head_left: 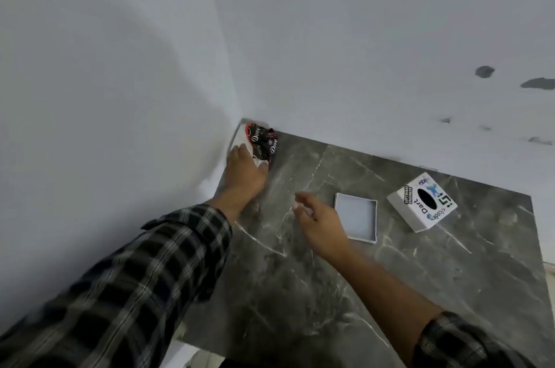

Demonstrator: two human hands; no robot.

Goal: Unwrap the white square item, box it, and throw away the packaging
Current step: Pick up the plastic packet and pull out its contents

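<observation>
A white square item [240, 139] lies in the far left corner of the dark marble table [390, 277], under a crumpled dark red Dove wrapper [264, 139]. My left hand [243, 169] reaches into that corner, its fingers resting on the white item and the wrapper's edge. My right hand [318, 220] hovers over the table's middle with fingers apart and nothing in it. Just to its right an open, shallow white box tray [357, 216] lies flat and looks empty.
A white box with stickers and a black oval hole [422, 202] stands at the table's far right. White walls meet at the corner behind the wrapper. The table's right edge and near edge are in view.
</observation>
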